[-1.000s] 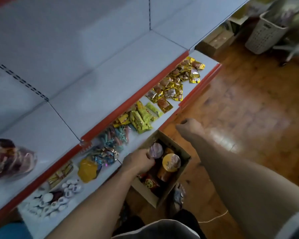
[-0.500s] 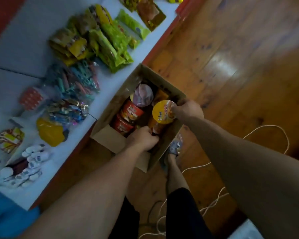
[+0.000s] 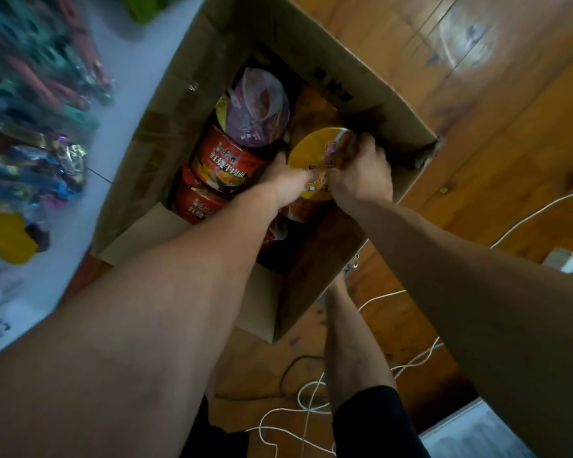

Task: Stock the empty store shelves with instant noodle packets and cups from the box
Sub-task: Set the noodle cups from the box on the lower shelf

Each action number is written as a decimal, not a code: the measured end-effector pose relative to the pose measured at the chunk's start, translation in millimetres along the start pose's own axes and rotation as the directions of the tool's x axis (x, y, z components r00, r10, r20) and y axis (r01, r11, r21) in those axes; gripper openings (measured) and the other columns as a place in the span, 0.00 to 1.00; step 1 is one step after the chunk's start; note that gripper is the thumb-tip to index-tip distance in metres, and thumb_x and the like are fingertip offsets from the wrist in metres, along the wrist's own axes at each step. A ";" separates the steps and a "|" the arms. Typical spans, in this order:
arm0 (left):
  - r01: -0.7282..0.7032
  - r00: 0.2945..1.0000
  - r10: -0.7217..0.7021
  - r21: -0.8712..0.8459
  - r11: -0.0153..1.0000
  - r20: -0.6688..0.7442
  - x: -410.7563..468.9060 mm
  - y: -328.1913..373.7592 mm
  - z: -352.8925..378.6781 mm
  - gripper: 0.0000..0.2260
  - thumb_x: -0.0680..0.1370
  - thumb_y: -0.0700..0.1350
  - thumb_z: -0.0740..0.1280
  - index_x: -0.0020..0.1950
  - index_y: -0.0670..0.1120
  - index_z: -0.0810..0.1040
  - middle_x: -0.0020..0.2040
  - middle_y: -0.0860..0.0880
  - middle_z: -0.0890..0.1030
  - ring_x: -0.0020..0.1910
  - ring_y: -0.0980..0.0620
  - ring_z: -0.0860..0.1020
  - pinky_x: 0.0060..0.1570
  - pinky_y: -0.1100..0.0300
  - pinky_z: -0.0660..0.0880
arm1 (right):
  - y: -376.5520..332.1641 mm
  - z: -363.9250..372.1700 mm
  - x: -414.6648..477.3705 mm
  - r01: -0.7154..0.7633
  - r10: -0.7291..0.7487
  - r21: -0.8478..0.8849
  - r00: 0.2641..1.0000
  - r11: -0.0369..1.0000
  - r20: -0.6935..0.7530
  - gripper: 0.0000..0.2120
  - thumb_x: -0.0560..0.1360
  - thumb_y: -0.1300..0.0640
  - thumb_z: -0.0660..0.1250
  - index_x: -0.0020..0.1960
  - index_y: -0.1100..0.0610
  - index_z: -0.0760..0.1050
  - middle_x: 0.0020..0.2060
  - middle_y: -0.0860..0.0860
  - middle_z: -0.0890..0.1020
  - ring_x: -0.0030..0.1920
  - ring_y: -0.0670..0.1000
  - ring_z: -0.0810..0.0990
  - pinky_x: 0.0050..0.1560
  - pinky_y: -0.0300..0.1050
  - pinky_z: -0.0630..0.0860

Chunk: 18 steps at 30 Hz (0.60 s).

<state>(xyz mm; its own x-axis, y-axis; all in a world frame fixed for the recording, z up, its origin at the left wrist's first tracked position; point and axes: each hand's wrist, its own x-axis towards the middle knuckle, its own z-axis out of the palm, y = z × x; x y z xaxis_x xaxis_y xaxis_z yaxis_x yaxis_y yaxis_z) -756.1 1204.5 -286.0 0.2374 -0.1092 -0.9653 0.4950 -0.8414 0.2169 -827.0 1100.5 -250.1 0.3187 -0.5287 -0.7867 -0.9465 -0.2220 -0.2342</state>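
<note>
Left hand [image 3: 286,185] and right hand [image 3: 361,180] grip a yellow-lidded cup [image 3: 316,150] in the box [image 3: 328,54], beside red bowls [image 3: 227,160]; blurred packets [image 3: 43,150], probably snacks, lie on the shelf [image 3: 139,71]; wooden floor [image 3: 510,143].

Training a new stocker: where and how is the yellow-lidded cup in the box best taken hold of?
Probably by its side wall just under the lid, from above, one hand each side. The yellow-lidded cup sits lid-up, with red bowls close on one side and the box wall on the other; left hand and right hand hold it so.
</note>
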 end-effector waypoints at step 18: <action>-0.096 0.980 0.030 -0.332 0.938 -0.197 -73.3 3.4 -63.3 0.26 0.75 0.53 0.73 0.71 0.52 0.70 0.62 0.50 0.79 0.59 0.49 0.77 0.55 0.54 0.73 | -58.5 -39.3 -39.6 0.000 0.011 0.250 0.999 0.968 -0.040 0.19 0.76 0.47 0.65 0.66 0.50 0.72 0.61 0.51 0.77 0.59 0.53 0.78 0.60 0.55 0.77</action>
<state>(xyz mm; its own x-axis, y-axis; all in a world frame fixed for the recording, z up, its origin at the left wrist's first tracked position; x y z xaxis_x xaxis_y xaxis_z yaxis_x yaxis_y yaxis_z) -718.9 1243.2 -205.3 0.4126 -0.0277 -0.9105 0.7194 -0.6032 0.3443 -782.2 1102.2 -182.7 0.3104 -0.5635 -0.7656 -0.9291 -0.0097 -0.3696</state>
